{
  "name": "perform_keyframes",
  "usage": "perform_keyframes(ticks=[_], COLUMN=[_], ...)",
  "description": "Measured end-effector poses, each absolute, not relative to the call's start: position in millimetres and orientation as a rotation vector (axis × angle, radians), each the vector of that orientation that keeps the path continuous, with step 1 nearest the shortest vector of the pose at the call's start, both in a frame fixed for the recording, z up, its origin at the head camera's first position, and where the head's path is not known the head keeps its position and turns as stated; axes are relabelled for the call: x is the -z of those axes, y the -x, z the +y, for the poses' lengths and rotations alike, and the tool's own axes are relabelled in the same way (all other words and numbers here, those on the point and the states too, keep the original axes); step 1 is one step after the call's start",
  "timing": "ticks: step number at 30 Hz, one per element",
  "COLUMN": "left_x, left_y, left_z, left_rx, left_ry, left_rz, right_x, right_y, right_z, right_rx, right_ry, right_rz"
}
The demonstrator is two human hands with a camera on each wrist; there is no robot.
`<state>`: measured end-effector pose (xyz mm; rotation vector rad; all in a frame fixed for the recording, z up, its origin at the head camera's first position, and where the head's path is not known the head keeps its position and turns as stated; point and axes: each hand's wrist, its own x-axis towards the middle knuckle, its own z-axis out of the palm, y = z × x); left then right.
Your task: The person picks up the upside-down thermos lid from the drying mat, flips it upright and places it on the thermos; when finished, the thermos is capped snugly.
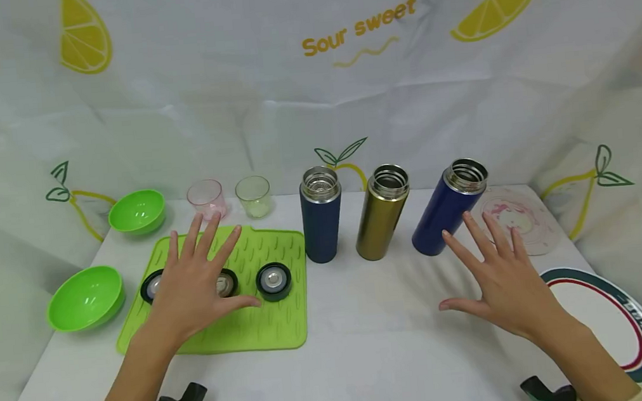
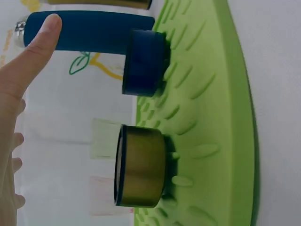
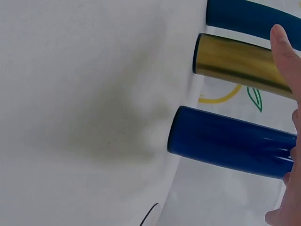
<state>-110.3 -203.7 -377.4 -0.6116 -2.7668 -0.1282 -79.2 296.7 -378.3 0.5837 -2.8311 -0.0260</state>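
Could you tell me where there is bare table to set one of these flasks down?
The widest bare patch is the white table in front of the three flasks, between the green mat and the striped plate. The back row is crowded: cups, flasks and the pink coaster.

My white table [image 1: 368,349] carries a green mat [image 1: 274,325] at lower left, two green bowls [image 1: 85,297] at far left, two cups [image 1: 206,199] behind the mat, three flasks [image 1: 323,222] mid-frame, and two plates [image 1: 612,321] at right.
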Motion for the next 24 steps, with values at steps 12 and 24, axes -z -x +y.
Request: perform_keyframes(ticks=[12, 24], left_x=[381, 403], left_y=[102, 85], left_z=[-237, -269], left_rx=[0.624, 0.968], left_ry=[0.488, 0.163], left_rz=[-2.682, -2.677], right_x=[363, 370], right_y=[77, 75], right_z=[293, 286], right_rx=[-0.227, -0.346], right_ry=[-0.613, -0.602], right_rz=[-2.788, -2.796])
